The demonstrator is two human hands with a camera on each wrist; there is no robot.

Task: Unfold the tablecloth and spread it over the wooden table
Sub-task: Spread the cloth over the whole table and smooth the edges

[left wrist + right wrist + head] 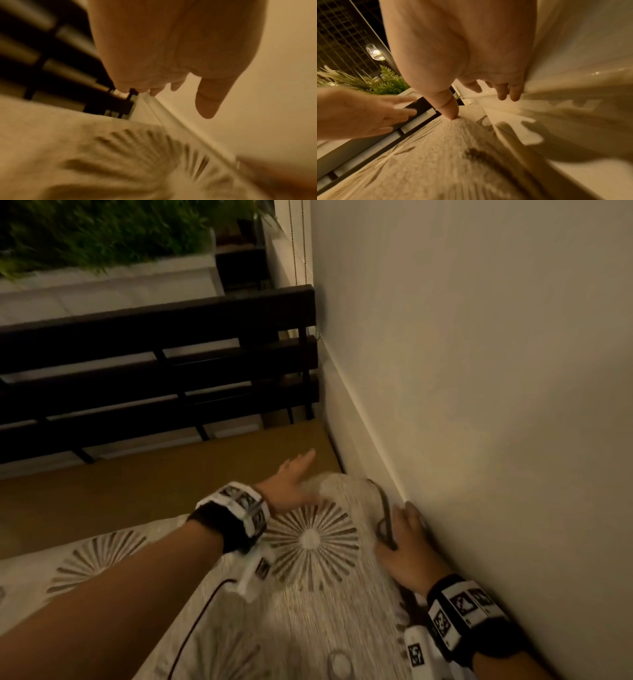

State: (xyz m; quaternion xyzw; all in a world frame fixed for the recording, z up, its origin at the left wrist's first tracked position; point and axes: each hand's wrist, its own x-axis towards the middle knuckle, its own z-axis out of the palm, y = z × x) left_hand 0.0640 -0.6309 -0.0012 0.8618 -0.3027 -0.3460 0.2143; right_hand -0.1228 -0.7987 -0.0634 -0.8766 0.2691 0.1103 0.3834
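The tablecloth [308, 594] covers the near tabletop but stops short of the wooden table [154, 484]'s far wall-side corner, just ahead of the flat, outstretched left hand [291, 484], nearer than the right hand [407, 546] pressing spread-fingered along the wall edge.

The tablecloth [308, 583], pale with brown sunburst prints and a dark border, is lying flat under both hands, its rounded far corner bunching just beside the left hand [291, 484]. The wooden table [137, 491] is showing bare beyond that hand.
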